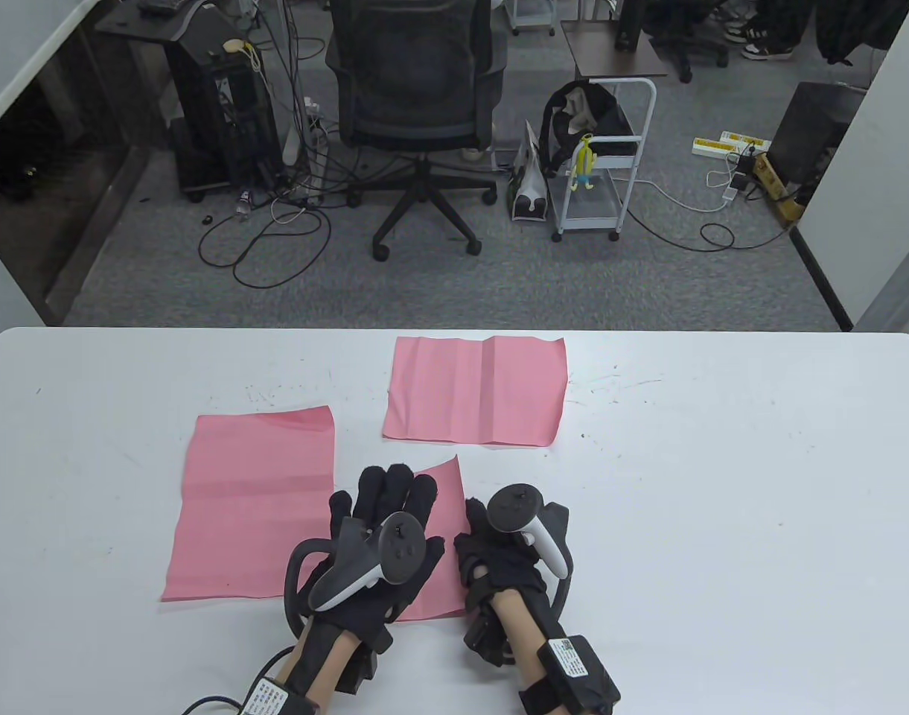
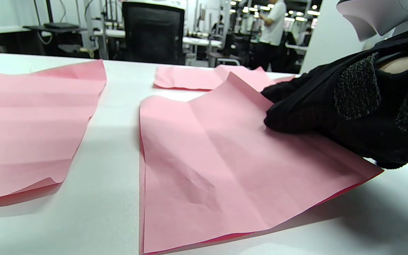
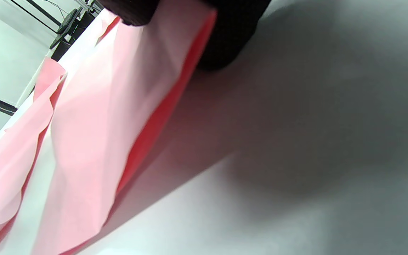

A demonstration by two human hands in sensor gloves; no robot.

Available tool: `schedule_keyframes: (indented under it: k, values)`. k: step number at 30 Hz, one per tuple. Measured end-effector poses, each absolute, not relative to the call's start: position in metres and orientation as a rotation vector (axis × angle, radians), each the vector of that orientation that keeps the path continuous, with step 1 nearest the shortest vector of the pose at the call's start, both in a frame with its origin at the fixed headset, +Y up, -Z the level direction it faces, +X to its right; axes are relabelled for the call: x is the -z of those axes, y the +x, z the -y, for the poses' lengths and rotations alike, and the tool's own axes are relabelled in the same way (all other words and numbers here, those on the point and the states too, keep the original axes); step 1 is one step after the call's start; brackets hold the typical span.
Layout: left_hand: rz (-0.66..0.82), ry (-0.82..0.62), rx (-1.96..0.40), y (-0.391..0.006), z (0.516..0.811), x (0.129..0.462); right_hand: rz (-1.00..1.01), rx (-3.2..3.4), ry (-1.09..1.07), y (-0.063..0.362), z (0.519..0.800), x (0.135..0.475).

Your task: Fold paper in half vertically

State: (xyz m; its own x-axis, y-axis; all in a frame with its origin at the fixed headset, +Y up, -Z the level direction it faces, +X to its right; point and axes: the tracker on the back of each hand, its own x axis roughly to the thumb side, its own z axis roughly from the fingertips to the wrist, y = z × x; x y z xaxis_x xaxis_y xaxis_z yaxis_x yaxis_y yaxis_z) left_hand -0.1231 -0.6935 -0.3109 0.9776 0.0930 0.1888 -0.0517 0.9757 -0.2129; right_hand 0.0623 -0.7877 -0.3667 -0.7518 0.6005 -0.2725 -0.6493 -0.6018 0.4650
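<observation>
Three pink papers lie on the white table. The near middle paper lies under my hands and shows two layers along its right edge in the left wrist view and the right wrist view. My left hand rests flat on it with the fingers stretched out. My right hand is at the paper's right edge. Its fingers close on that edge, one on top and one beside it. The left wrist view shows the right hand pressing on the sheet.
A second pink sheet lies flat to the left, close beside the middle one. A third creased sheet lies further back near the table's far edge. An office chair and a cart stand beyond the table.
</observation>
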Motion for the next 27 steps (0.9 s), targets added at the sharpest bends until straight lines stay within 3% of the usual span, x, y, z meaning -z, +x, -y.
schedule_keyframes:
  k: [6, 12, 18, 23, 27]
  values:
    - [0.193, -0.192, -0.048, -0.124, 0.691, 0.31, -0.634, -2.208, -0.119, 0.084, 0.768, 0.367]
    - [0.19, -0.167, -0.073, -0.13, 0.684, 0.307, -0.487, -2.134, -0.109, 0.129, 0.72, 0.365]
    - [0.188, -0.138, -0.086, -0.134, 0.677, 0.305, -0.333, -2.182, -0.198, 0.204, 0.671, 0.353]
    - [0.185, -0.13, -0.088, -0.135, 0.676, 0.305, -0.275, -2.225, -0.347, 0.264, 0.654, 0.339]
    - [0.182, -0.128, -0.085, -0.136, 0.676, 0.305, -0.243, -2.246, -0.473, 0.311, 0.657, 0.327]
